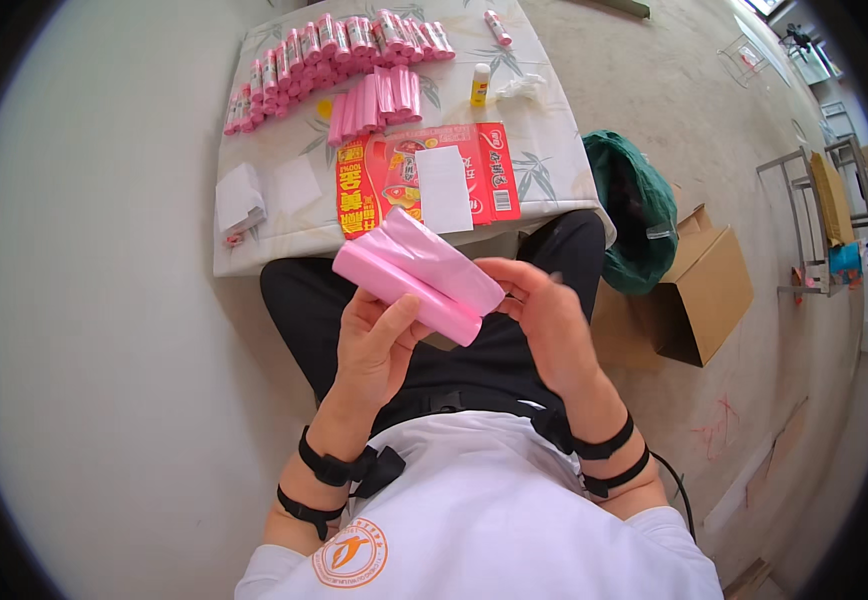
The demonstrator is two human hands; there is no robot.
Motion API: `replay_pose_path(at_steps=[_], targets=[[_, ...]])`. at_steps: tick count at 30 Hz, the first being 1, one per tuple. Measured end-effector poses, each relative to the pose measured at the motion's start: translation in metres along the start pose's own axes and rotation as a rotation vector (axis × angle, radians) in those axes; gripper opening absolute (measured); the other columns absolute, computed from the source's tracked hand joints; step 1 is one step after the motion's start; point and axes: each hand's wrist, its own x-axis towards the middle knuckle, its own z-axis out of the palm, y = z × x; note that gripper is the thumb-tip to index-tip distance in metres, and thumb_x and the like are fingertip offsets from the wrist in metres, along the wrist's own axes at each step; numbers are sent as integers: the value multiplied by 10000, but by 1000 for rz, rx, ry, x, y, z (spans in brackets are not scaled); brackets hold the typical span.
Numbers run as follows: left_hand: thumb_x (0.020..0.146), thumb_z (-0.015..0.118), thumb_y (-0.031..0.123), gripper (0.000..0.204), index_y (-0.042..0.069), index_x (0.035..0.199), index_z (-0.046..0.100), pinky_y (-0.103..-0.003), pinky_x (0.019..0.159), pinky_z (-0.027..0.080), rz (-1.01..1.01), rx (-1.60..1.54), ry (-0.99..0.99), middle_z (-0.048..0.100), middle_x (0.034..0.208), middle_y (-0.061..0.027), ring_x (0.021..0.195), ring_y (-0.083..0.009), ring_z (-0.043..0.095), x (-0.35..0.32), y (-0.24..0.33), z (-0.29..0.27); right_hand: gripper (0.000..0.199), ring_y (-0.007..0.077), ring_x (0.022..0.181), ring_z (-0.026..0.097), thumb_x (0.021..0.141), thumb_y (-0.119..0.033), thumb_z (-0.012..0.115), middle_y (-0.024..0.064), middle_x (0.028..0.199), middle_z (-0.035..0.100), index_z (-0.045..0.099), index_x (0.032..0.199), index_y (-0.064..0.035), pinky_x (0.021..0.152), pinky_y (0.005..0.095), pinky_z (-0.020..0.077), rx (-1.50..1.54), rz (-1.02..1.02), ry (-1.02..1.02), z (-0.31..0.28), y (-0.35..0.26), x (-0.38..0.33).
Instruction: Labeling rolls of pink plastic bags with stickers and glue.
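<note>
Both the left hand (379, 340) and right hand (544, 315) grip a pink bag roll (419, 275), apparently mid-rolling; tightening it seems to come next.

On your counter (254, 250), a flattened red-and-yellow carton (424, 178) lies near its front edge, a white rectangular label (444, 188) resting on it. Right of the counter, an open brown cardboard box (699, 290) sits on the floor.

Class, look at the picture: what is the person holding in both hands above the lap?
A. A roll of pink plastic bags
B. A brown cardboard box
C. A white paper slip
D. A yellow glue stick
A: the left hand and right hand both grip the pink roll, partly unrolled.
</note>
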Motion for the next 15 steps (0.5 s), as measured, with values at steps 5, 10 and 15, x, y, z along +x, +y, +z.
replay_pose_path(at_steps=[5, 10, 15], targets=[[914, 618, 157, 445, 14, 1307, 465, -420, 966, 504, 52, 83, -127, 564, 1253, -181, 1182, -298, 563, -31, 7, 4, 164, 162, 853, 596, 756, -6, 748, 71, 966, 645, 716, 911, -46, 801, 282, 451, -412, -343, 166, 41, -11, -32], [888, 661, 162, 481, 11, 1303, 469, -445, 973, 500, 92, 59, -189, 538, 1273, -194, 1202, -312, 543, -47, 7, -1, 207, 163, 742, 579, 639, 50, 781, 47, 810, 657, 691, 793, -56, 683, 268, 423, -607, -640, 82, 48, -18, -35], [869, 679, 123, 440, 23, 1262, 507, -427, 961, 507, 145, 33, -201, 564, 1244, -159, 1142, -288, 584, -49, 5, 2, 183, 170, 761, 591, 681, 37, 768, 59, 854, 668, 691, 826, -42, 738, 278, 449, -577, -593, 51, 46, -20, -38]])
